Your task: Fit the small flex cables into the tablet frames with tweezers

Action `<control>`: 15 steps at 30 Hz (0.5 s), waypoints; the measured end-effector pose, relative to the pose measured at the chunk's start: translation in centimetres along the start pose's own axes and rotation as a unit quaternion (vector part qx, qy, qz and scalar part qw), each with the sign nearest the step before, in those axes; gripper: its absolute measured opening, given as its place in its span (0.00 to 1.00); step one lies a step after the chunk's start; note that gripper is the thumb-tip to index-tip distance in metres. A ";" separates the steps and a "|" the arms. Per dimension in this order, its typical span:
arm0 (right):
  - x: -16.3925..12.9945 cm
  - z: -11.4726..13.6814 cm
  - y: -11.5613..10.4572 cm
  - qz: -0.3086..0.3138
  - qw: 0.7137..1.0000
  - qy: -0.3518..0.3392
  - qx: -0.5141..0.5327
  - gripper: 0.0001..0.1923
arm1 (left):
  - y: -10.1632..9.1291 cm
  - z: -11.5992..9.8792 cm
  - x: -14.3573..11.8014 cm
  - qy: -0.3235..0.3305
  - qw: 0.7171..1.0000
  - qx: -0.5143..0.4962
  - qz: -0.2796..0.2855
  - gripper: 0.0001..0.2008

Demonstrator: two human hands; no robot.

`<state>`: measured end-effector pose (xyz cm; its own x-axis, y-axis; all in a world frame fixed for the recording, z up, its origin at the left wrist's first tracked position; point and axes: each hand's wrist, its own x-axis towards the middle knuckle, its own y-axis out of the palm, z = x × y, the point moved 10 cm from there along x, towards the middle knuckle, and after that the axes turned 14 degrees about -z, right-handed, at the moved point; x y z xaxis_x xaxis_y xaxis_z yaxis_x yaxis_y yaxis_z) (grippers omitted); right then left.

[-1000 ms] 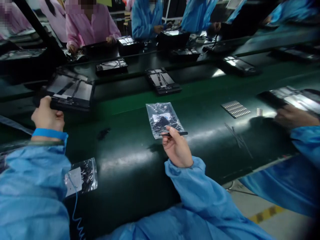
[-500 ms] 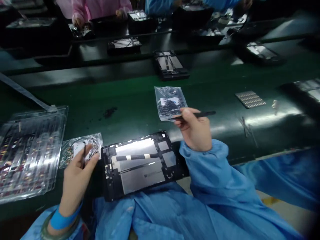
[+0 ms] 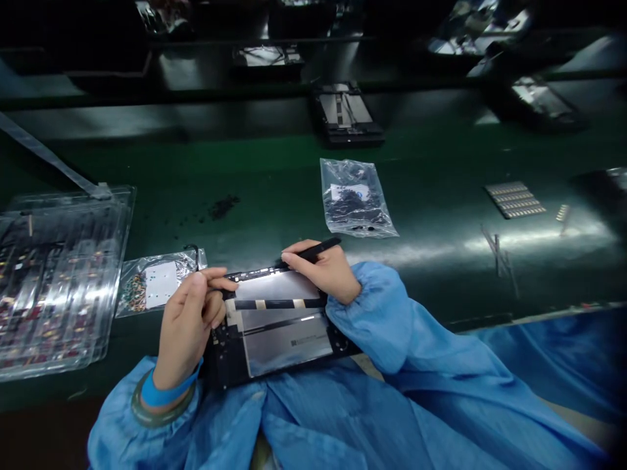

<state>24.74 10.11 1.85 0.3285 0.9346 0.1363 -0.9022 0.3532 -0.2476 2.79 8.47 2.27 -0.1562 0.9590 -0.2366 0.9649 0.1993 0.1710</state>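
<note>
Green bench (image 3: 441, 163) runs across the view. Stack of clear plastic trays (image 3: 53, 281) sits at its near left. Open tablet chassis (image 3: 279, 326), back side up, lies at the near bench edge, against the person's blue gown. Left hand (image 3: 189, 323) is curled on the chassis's left end, thumb and forefinger pinched together at its top left corner; can't tell what's between them. Right hand (image 3: 326, 271) rests on the top edge, fingers closed on a black tweezer-like tool (image 3: 313, 250). Screw bag (image 3: 355, 199) lies just beyond the right hand; second small bag (image 3: 154, 284) just left of the left hand.
</note>
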 end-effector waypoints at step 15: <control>-0.5 4.5 2.3 0.065 0.986 0.078 0.131 0.13 | 5.3 0.6 -2.6 0.016 0.981 0.082 0.173 0.19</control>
<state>21.29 10.28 5.56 0.2260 0.9735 -0.0338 -0.9740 0.2263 0.0052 8.43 6.88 3.27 0.1833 0.9699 -0.1601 0.9819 -0.1727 0.0780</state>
